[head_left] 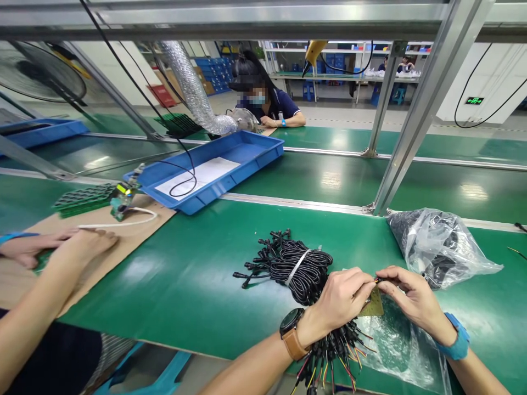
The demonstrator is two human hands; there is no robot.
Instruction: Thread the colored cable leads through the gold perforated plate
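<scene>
My left hand (343,299), with a watch on its wrist, pinches the thin coloured wire end of a black cable. Fingertip to fingertip with it, my right hand (411,299) grips a small black piece (380,279) at that wire end; its exact kind is too small to tell. A bundle of black cables (302,271), tied with a pale band, lies beyond and under my left forearm. Its loose wire ends (329,356), red, yellow and black, fan out toward the table's front edge. Below my fingers is a small brownish plate (373,305), partly hidden by my left hand.
A flat clear plastic bag (411,351) lies under my right wrist. Behind it sits a bag of black parts (444,247). A blue tray (242,178) holds white paper. At left, a co-worker's hands (82,247) rest over cardboard (152,225). A metal post (415,109) rises ahead.
</scene>
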